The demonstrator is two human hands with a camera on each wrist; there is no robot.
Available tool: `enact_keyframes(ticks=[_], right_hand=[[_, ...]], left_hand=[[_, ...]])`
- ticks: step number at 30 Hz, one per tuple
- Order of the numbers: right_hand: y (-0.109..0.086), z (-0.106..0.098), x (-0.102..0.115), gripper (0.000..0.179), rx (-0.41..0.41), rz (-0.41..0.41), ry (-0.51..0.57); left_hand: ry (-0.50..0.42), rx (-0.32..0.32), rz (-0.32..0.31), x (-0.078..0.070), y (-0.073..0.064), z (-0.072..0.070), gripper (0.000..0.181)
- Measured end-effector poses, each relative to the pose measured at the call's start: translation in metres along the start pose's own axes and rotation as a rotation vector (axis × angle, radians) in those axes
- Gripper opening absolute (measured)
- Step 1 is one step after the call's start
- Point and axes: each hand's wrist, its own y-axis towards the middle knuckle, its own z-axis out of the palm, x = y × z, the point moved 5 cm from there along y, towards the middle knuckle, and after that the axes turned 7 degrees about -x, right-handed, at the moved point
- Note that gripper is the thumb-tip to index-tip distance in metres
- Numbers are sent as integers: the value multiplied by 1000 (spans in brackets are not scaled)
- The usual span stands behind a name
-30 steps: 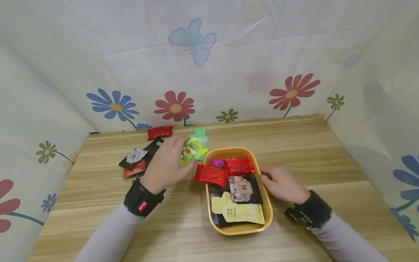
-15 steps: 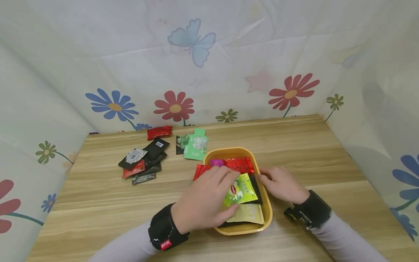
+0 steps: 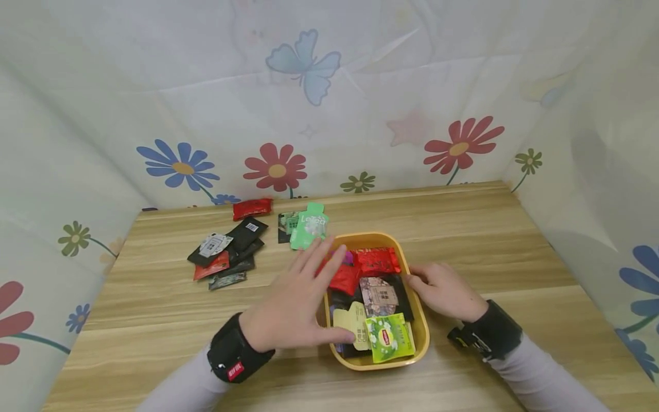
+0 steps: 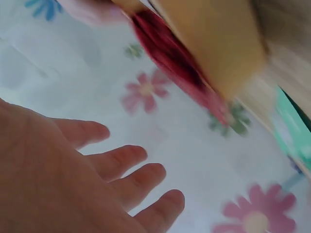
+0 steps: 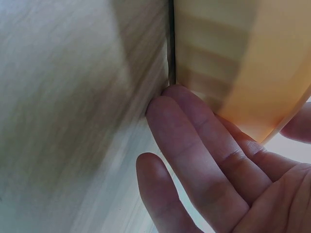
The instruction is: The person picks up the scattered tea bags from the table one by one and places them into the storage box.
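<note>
In the head view, a yellow plastic basket [image 3: 422, 337] holds several tea sachets. A green-yellow Lipton sachet [image 3: 389, 337] lies at its near end, partly over a pale yellow pouch [image 3: 355, 326]. My left hand [image 3: 293, 303] hovers at the basket's left rim with fingers spread and nothing in them. The left wrist view also shows those fingers [image 4: 138, 182] bare, apart from the basket wall. On the right side, my right hand [image 3: 447, 290] holds the basket, its fingers [image 5: 170, 121] along the outer wall and its thumb at the rim.
Left of the basket lies a pile of dark sachets [image 3: 247, 233] with a red-orange one [image 3: 212, 266]. Behind it is a red packet [image 3: 252, 209]. A green LeTea pouch [image 3: 310, 226] overlaps a dark sachet [image 3: 285, 228] near the back. Flower-print sheeting [image 3: 319, 131] encloses the wooden table.
My left hand carried the Lipton sachet from the table into the basket, let it go and drew back left with fingers spread. The right hand stayed at the basket.
</note>
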Motion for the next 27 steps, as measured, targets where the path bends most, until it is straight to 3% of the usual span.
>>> enact_keyframes(ticks=[7,15,20,27], right_hand=[[-1,0,0,33,2,9,0],[0,0,-1,35,4,10,-5],[0,0,-1,35,9,11,-2],[-1,0,-1,34,10,14,5]], left_hand=[[149,-56,-217,77,-16,-20,122],[130,-66,-477,166,-45,-41,122],[121,-48,-570,205,-62,-40,120],[76,-5,-643,251,-80,-25,110]])
